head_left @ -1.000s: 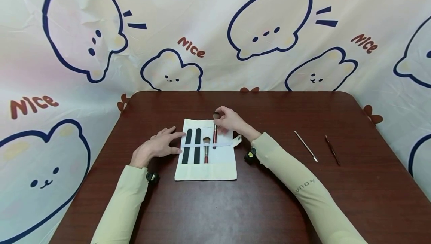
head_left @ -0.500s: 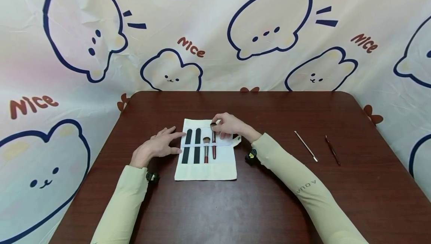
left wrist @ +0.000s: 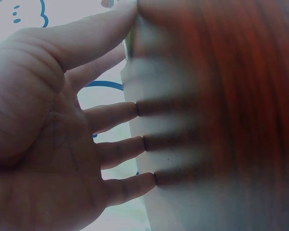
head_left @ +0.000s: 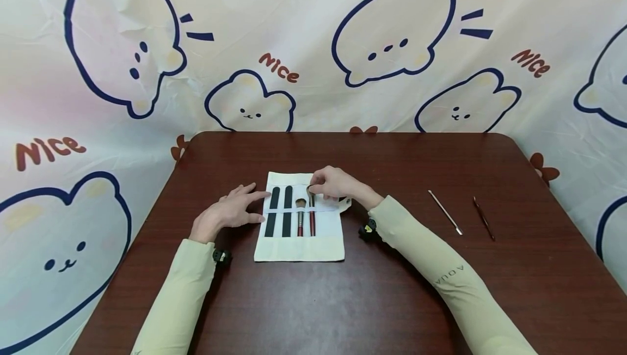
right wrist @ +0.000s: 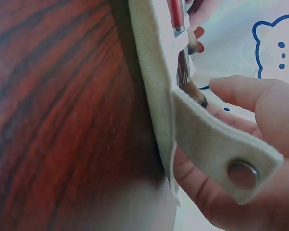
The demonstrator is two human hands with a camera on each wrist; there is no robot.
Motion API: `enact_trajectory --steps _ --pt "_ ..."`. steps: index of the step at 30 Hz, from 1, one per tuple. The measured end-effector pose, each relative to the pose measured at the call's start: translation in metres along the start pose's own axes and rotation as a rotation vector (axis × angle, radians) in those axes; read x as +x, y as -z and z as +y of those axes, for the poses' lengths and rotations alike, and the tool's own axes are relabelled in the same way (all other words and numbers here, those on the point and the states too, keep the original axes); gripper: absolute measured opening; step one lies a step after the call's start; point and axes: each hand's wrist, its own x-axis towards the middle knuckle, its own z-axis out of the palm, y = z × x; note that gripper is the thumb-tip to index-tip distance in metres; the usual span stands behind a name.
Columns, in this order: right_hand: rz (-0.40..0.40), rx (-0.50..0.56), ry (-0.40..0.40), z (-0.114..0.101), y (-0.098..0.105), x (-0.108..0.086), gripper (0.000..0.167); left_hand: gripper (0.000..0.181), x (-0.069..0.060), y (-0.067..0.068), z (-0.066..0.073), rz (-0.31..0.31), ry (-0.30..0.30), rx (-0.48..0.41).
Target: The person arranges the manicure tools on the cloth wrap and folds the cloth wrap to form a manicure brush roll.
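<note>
A white cloth tool pouch [head_left: 294,249] lies spread on the table. An elastic band across it holds two dark flat strips [head_left: 270,224] [head_left: 286,224] and two red-handled brushes, bristles pointing away. My right hand [head_left: 338,183] is at the bristle end of the right-hand brush [head_left: 312,223]. In the right wrist view, my thumb stands apart from the bristles [right wrist: 199,95], and a finger lies close behind them; any contact is hard to tell. My left hand [head_left: 229,210] rests with spread fingers at the pouch's left edge. The other brush [head_left: 300,219] lies beside the strips.
To the right lie a thin silver tool [head_left: 446,213] and a thin dark brown tool [head_left: 484,219]. A strap with a metal snap [right wrist: 244,174] sticks out from the pouch's right side. A printed cloth backdrop [head_left: 313,99] hangs behind the table [head_left: 392,311].
The right-hand brush has slid toward me under the band until its handle end lines up with the other brush. My right hand moved toward me with it. My left hand has stayed put.
</note>
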Motion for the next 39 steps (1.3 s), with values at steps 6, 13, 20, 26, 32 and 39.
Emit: enact_trajectory --steps 6,13,20,26,32,39 --pt "-0.036 -0.046 0.032 -0.002 0.002 -0.004 0.014 0.066 0.0 0.001 0.0 -0.008 0.002 0.003" --pt "-0.098 -0.09 0.13 -0.005 -0.001 -0.009 0.016 0.067 -0.001 0.001 0.001 -0.004 0.01 0.0" --pt "-0.145 -0.103 0.193 -0.008 0.0 -0.012 0.019 0.066 0.0 -0.001 -0.001 -0.006 0.014 -0.003" --pt "-0.134 -0.1 0.184 -0.004 0.003 -0.017 0.02 0.066 0.0 -0.004 -0.001 -0.006 0.013 -0.013" --pt "-0.087 -0.047 0.18 0.0 0.016 -0.027 0.023 0.066 0.001 -0.003 -0.001 0.0 0.015 -0.01" --pt "-0.036 -0.024 0.202 0.009 0.031 -0.042 0.026 0.066 0.0 -0.001 0.0 0.001 0.011 -0.003"
